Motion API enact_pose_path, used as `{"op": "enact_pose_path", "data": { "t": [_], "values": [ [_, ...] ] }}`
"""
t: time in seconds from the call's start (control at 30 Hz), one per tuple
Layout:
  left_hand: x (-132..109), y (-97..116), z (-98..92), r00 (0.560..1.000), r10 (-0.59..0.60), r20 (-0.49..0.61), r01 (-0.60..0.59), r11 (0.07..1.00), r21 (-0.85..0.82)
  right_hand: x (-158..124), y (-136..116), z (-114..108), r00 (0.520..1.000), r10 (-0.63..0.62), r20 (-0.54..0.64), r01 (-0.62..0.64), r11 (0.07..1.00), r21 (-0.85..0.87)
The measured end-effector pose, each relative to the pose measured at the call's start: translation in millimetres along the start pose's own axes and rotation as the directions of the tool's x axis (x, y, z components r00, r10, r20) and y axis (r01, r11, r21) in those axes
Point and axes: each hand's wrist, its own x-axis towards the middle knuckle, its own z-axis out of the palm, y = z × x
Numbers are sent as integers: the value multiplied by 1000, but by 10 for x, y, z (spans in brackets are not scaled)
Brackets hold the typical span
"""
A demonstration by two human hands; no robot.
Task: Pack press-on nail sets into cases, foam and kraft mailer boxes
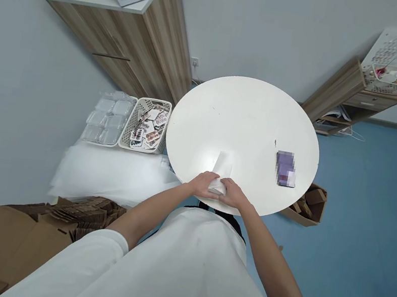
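A folded white sheet, perhaps thin foam or paper, lies long and narrow near the front edge of the white round table. My left hand grips its near end from the left side. From the right, my right hand holds the same end, with the thumb on top. Both hands rest at the table's front, their fingertips almost meeting below the sheet. Whether anything is wrapped inside the sheet cannot be seen.
A blurred purple item lies on the table's right. To the left are a basket of nail-tip cards, clear plastic boxes, white sheets and cardboard. A cardboard box stands at lower right.
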Motion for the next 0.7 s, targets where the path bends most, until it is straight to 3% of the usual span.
{"op": "enact_pose_path", "data": {
  "t": [0.17,0.3,0.43,0.57,0.7],
  "values": [
    [-5,-82,50,991,-77,-113,56,983,-176,50,10,-88,989,148,29,-151,966,208],
    [155,-144,50,930,-325,-173,246,897,-367,235,41,-139,946,323,24,-306,867,392],
    [305,-188,42,851,-491,-186,374,816,-441,429,48,-100,901,432,-23,-391,836,384],
    [385,-193,32,835,-513,-199,410,822,-396,517,69,-48,850,521,-76,-466,811,354],
    [443,-177,-14,811,-557,-178,474,805,-358,513,67,-50,835,546,-68,-496,802,332]
  ]
}}
